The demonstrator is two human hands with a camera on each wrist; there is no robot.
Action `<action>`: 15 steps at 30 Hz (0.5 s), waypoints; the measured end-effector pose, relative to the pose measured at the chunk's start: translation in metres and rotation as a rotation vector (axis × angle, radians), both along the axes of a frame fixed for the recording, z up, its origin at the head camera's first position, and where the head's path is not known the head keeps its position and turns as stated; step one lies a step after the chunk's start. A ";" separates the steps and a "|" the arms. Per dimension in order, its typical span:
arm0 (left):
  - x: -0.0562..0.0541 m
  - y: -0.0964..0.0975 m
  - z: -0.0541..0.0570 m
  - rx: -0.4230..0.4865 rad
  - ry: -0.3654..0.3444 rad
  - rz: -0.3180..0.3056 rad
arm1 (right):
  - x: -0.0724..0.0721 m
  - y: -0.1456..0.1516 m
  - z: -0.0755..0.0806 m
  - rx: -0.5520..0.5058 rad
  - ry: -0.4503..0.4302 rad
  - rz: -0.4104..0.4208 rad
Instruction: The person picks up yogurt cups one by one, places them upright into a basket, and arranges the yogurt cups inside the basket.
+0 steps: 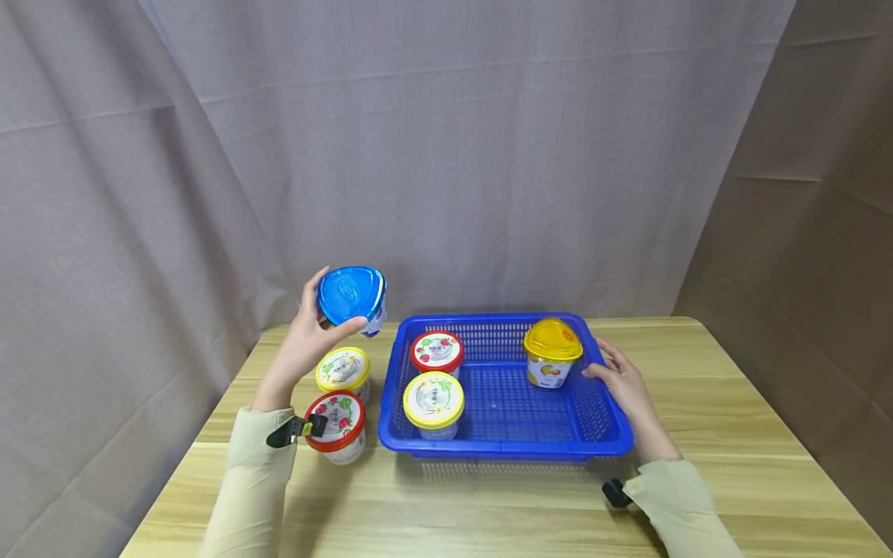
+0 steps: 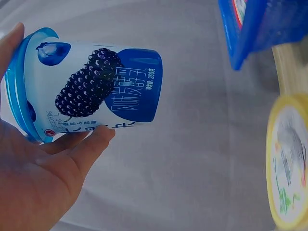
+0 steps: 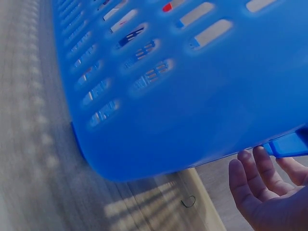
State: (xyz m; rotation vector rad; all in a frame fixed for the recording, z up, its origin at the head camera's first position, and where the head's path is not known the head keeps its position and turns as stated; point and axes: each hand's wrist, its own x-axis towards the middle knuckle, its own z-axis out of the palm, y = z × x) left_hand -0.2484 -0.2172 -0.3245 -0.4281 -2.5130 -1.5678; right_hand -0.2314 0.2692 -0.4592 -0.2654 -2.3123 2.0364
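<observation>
My left hand (image 1: 304,346) grips a yogurt cup (image 1: 351,295) with a blue lid, raised above the table left of the basket. Blackberry and blueberry pictures show on its side in the left wrist view, where the cup (image 2: 91,82) lies tilted sideways. My right hand (image 1: 628,386) holds the right rim of a blue plastic basket (image 1: 505,448), thumb at the rim and fingertips (image 3: 244,156) against its outer edge. Inside the basket, a yellow-lidded cup (image 1: 551,353) stands at the right; a red-lidded cup (image 1: 436,353) and a round yellow-lidded cup (image 1: 434,403) stand at the left.
Left of the basket, below my left hand, stand another yellow-lidded cup (image 1: 343,370) and a red-lidded cup (image 1: 337,425), the latter partly behind the left wrist's camera strap. All rests on a wooden table (image 1: 488,511), with a grey curtain (image 1: 474,178) behind it.
</observation>
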 end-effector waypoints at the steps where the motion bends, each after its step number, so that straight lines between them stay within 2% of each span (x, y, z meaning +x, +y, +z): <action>1: -0.001 0.004 0.001 0.009 0.000 -0.008 | 0.000 0.000 0.001 -0.002 0.004 -0.002; 8: -0.005 0.028 0.007 0.005 0.004 -0.025 | 0.001 -0.002 0.002 -0.025 0.028 0.002; 15: -0.012 0.054 0.013 0.006 0.023 -0.101 | 0.001 -0.001 0.001 0.022 0.020 -0.006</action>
